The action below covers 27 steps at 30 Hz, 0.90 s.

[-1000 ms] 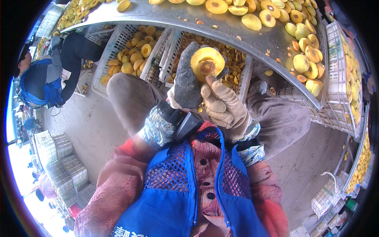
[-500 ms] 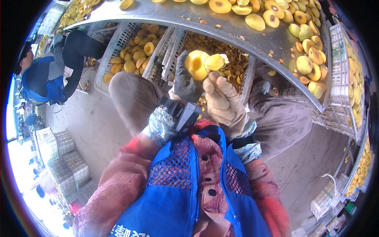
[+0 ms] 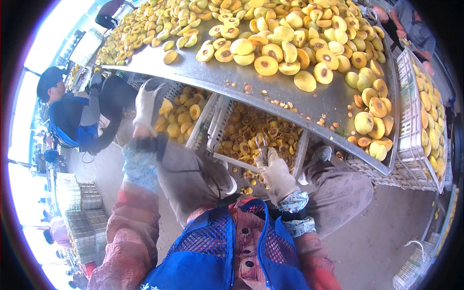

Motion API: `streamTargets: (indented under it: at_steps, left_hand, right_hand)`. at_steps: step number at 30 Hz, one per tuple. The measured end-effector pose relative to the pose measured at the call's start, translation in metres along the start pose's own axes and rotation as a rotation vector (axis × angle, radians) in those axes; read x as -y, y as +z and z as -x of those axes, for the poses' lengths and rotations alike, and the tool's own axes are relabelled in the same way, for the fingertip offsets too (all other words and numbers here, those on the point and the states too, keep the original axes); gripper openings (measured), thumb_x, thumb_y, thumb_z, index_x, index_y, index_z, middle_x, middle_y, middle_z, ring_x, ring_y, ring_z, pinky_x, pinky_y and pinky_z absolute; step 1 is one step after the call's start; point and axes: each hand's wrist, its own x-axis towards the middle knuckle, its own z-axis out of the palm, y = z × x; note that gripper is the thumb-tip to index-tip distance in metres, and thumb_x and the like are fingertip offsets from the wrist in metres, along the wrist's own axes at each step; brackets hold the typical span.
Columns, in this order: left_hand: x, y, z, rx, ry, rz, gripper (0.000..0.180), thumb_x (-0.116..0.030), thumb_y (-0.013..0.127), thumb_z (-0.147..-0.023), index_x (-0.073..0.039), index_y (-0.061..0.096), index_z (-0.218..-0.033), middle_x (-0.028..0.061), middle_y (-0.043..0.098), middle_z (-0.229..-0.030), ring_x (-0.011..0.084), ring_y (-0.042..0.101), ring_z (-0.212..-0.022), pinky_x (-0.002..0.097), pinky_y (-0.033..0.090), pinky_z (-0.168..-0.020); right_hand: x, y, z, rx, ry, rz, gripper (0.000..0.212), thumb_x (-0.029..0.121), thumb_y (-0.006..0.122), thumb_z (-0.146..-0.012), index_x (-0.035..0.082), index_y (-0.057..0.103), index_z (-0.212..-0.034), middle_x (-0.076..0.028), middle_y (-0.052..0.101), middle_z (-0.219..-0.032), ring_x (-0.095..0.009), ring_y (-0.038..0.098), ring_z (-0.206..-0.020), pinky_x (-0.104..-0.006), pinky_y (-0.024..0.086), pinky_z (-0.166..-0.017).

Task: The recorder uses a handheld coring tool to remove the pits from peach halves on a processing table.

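Observation:
My left hand (image 3: pixel 147 107), in a pale glove and blurred by motion, is stretched out over the left crate (image 3: pixel 197 129) of hollowed yellow peach halves (image 3: pixel 175 116). Its fingers look apart, and a peach half (image 3: pixel 166 107) shows just beside them. In its beige glove, my right hand (image 3: pixel 276 174) is closed around a small pitting tool with a metal loop (image 3: pixel 261 141). That loop points away from me, above the middle crate (image 3: pixel 213 140), which is full of brown-yellow peach scraps (image 3: pixel 241 137).
A metal table (image 3: pixel 193 72) arches across in front, heaped with cut peach halves (image 3: pixel 290 36) that show brown centres. A white crate (image 3: pixel 411 104) of peach halves stands at the right. Another person (image 3: pixel 72 108) sits at the left, near stacked crates (image 3: pixel 87 212).
My left hand has moved from the middle to the left crate, away from the peach half it held. My right hand has lowered with the tool over the scraps. The view now takes in more table.

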Motion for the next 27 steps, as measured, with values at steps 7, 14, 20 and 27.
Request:
streamTargets:
  at_steps: [7,14,20,27]
  left_hand:
    - [-0.017,0.185,-0.087,0.388,0.414,-0.578,0.037,-0.027,0.070,-0.078,-0.009,0.067,-0.110,0.0159,0.066,-0.101,0.0310,0.061,-0.102,0.0388,0.048,-0.089]
    - [-0.037,0.274,-0.085,0.594,0.371,-1.228,0.045,-0.040,0.072,-0.074,-0.005,0.068,-0.103,0.0168,0.069,-0.090,0.0301,0.067,-0.082,0.0403,0.052,-0.073]
    - [-0.017,0.235,-0.073,0.591,0.065,-0.511,0.042,-0.041,0.069,-0.078,-0.003,0.071,-0.096,0.0117,0.070,-0.086,0.0217,0.068,-0.080,0.0355,0.052,-0.072]
    - [-0.033,0.163,0.039,0.773,0.379,0.443,0.037,-0.005,0.060,-0.091,-0.003,0.049,-0.127,0.0192,0.055,-0.131,0.0300,0.055,-0.121,0.0412,0.041,-0.107]
  right_hand:
    - [-0.003,-0.007,-0.008,0.020,0.041,-0.169,0.051,0.039,0.056,-0.093,-0.001,0.051,-0.124,-0.026,0.066,-0.097,-0.042,0.064,-0.092,-0.0478,0.051,-0.076]
    - [0.009,-0.019,-0.003,0.050,0.172,-0.649,0.025,0.020,0.047,-0.101,0.001,0.055,-0.114,-0.007,0.058,-0.108,-0.021,0.057,-0.101,-0.0282,0.052,-0.078]
    - [0.007,-0.026,0.005,0.063,0.080,-0.498,0.037,0.030,0.060,-0.094,0.005,0.052,-0.121,-0.008,0.063,-0.081,-0.019,0.060,-0.068,-0.0306,0.050,-0.064]
    - [0.019,-0.029,0.021,0.041,0.146,-0.794,0.033,0.033,0.058,-0.096,0.006,0.052,-0.112,0.001,0.056,-0.079,-0.006,0.046,-0.055,-0.0238,0.040,-0.049]
